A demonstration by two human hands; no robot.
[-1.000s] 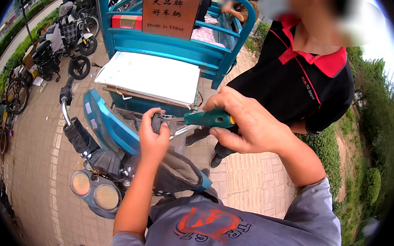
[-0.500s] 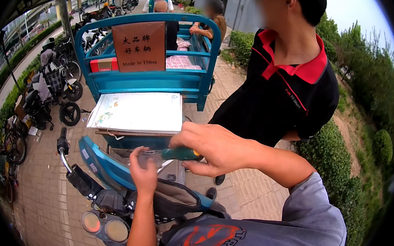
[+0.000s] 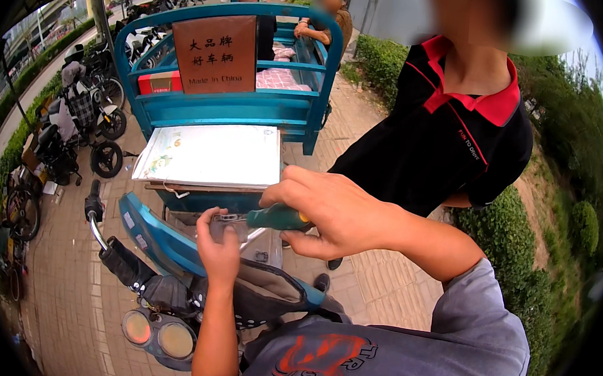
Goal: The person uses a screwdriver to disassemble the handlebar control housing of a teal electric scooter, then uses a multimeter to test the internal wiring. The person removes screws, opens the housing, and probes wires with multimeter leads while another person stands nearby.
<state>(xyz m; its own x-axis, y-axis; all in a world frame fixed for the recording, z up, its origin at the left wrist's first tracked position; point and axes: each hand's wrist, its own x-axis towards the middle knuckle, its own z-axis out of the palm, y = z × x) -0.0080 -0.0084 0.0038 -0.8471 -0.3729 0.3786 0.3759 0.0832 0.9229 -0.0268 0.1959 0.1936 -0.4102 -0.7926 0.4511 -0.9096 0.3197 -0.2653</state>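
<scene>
One bare right hand [image 3: 338, 215] grasps a green, yellow-ended screwdriver [image 3: 277, 217] that points leftward out of its grip. Just beside it, the bare left hand [image 3: 218, 255] pinches a small grey part [image 3: 226, 222].

I have the left forearm [image 3: 220, 329] upright toward twelve o'clock, the left hand [image 3: 221, 256] at eight, thumb [image 3: 230, 239] and fingers [image 3: 207, 223] pinched. The right forearm [image 3: 427, 242] points from four o'clock toward ten; the right hand [image 3: 348, 216], back upward near centre, curls in a grip.
</scene>
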